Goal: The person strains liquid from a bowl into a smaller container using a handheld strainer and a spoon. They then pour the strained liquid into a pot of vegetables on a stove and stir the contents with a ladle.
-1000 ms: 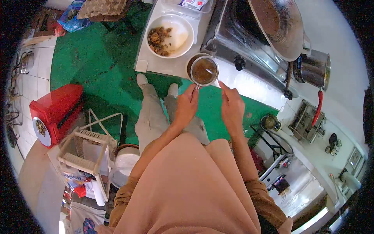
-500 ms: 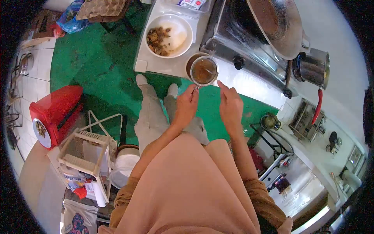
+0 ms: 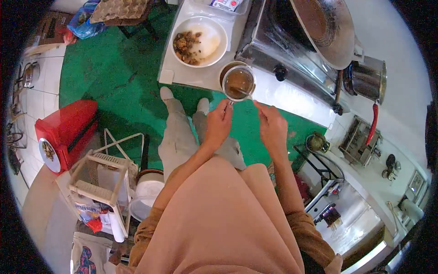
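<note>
As left hand (image 3: 219,123) grips round metal strainer (image 3: 238,82), right hand (image 3: 272,125) pinches spoon (image 3: 245,93).

This is a home kitchen, small and lived-in. A steel gas stove (image 3: 292,55) with black knobs stands at the far right on a white counter (image 3: 182,75), and a wide wok (image 3: 326,23) sits on it. Just right of the stove is a steel pot (image 3: 368,80) with a red handle. On the counter to the left are a white bowl (image 3: 199,35) of cooked food and a cup (image 3: 238,82) of brown liquid. The floor is green (image 3: 114,68), with white tiles (image 3: 45,73) at the left. A red scale (image 3: 68,130) and a plastic rack (image 3: 105,178) crowd the near left.
</note>
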Tool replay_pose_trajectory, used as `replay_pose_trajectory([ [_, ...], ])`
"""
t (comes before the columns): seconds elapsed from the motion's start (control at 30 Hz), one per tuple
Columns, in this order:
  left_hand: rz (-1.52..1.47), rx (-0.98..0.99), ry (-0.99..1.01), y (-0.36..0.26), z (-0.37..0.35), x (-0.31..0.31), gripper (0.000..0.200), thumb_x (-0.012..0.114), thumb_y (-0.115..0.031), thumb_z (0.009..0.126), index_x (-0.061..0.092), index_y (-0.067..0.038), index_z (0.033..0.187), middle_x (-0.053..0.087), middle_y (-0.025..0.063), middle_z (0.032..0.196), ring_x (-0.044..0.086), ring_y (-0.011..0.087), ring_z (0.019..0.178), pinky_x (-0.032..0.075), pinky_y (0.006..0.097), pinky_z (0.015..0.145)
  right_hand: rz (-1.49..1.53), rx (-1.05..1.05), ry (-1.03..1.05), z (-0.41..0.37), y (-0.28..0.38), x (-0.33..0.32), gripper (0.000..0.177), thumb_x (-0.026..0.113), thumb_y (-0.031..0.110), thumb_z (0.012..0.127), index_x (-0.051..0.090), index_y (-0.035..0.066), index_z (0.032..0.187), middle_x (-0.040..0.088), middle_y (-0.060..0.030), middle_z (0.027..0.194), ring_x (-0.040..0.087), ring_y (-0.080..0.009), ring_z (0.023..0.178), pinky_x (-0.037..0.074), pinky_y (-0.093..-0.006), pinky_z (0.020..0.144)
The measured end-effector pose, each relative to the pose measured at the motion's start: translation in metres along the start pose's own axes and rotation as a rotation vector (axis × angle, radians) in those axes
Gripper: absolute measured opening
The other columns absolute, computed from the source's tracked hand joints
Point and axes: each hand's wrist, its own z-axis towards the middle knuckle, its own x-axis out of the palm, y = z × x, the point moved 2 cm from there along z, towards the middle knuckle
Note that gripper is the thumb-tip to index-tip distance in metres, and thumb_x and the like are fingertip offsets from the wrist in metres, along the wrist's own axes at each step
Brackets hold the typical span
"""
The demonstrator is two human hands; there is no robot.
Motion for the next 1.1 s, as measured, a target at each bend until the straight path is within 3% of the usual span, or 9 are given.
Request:
replay_pose_trajectory([
  [0.1, -0.002, 0.051, -0.024, -0.004, -0.002, -0.001, 0.019, 0.048, -0.018, 0.092, 0.056, -0.004, 0.101, 0.057, 0.0225, 0.069, 0.058, 0.0369, 0.060, 0.042, 0.0428, 0.052, -0.014, -0.048, -0.069, 0.005, -0.003, 0.006, 0.026, 0.056, 0.008, 0.086, 0.066, 0.015, 0.110, 0.057, -0.0136, 0.075, 0.056, -0.0286, 0.063, 0.044, -0.0377, 0.057],
  [0.2, 0.013, -0.030, 0.050, -0.002, -0.002, -0.002, 0.018, 0.048, -0.017, 0.092, 0.056, -0.003, 0.101, 0.058, 0.0222, 0.071, 0.059, 0.0371, 0.061, 0.043, 0.0423, 0.052, 0.044, -0.013, -0.089, 0.007, 0.001, 0.000, 0.027, 0.056, 0.007, 0.086, 0.065, 0.014, 0.110, 0.057, -0.0140, 0.075, 0.056, -0.0292, 0.063, 0.045, -0.0382, 0.057],
  [0.3, -0.011, 0.072, -0.026, -0.005, -0.003, 0.002, 0.018, 0.048, -0.017, 0.092, 0.056, -0.003, 0.100, 0.058, 0.0220, 0.070, 0.059, 0.0359, 0.060, 0.043, 0.0421, 0.052, 0.005, -0.056, -0.099, 0.008, -0.003, 0.006, 0.032, 0.054, 0.009, 0.085, 0.062, 0.019, 0.114, 0.056, -0.0136, 0.077, 0.059, -0.0329, 0.065, 0.049, -0.0427, 0.056],
  [0.37, 0.000, -0.008, 0.017, -0.007, -0.003, 0.001, 0.019, 0.048, -0.017, 0.092, 0.056, -0.002, 0.101, 0.058, 0.0219, 0.070, 0.059, 0.0357, 0.059, 0.043, 0.0419, 0.052, 0.002, -0.058, -0.090, 0.005, -0.001, 0.009, 0.033, 0.053, 0.010, 0.085, 0.062, 0.019, 0.115, 0.056, -0.0138, 0.077, 0.059, -0.0329, 0.066, 0.049, -0.0429, 0.056],
  [0.5, 0.003, 0.012, -0.003, -0.008, -0.002, -0.004, 0.020, 0.048, -0.017, 0.092, 0.056, -0.002, 0.103, 0.058, 0.0225, 0.072, 0.059, 0.0351, 0.060, 0.043, 0.0417, 0.053, 0.034, -0.111, -0.073, -0.003, -0.007, 0.021, 0.033, 0.051, 0.011, 0.087, 0.062, 0.020, 0.116, 0.057, -0.0140, 0.078, 0.060, -0.0329, 0.069, 0.049, -0.0433, 0.059],
  [0.73, -0.002, 0.008, -0.023, 0.001, 0.000, 0.000, 0.021, 0.049, -0.017, 0.092, 0.056, -0.002, 0.104, 0.057, 0.0224, 0.070, 0.058, 0.0327, 0.059, 0.042, 0.0398, 0.053, 0.091, -0.026, -0.018, -0.006, -0.001, 0.008, 0.032, 0.052, 0.011, 0.086, 0.063, 0.020, 0.115, 0.057, -0.0142, 0.079, 0.060, -0.0334, 0.070, 0.049, -0.0429, 0.060],
  [0.8, -0.008, 0.058, -0.052, -0.003, 0.001, 0.000, 0.020, 0.049, -0.017, 0.092, 0.056, -0.002, 0.104, 0.056, 0.0220, 0.068, 0.057, 0.0320, 0.057, 0.041, 0.0396, 0.052, -0.066, -0.038, -0.021, -0.004, -0.002, 0.011, 0.030, 0.054, 0.012, 0.086, 0.063, 0.020, 0.113, 0.057, -0.0141, 0.079, 0.059, -0.0332, 0.069, 0.049, -0.0426, 0.059],
  [1.1, 0.007, -0.046, 0.039, -0.012, -0.001, -0.003, 0.019, 0.048, -0.016, 0.092, 0.056, -0.004, 0.105, 0.056, 0.0217, 0.068, 0.057, 0.0318, 0.056, 0.041, 0.0401, 0.051, 0.045, -0.006, -0.085, 0.007, 0.000, 0.010, 0.032, 0.054, 0.010, 0.085, 0.062, 0.019, 0.115, 0.057, -0.0146, 0.080, 0.060, -0.0330, 0.071, 0.048, -0.0424, 0.059],
])
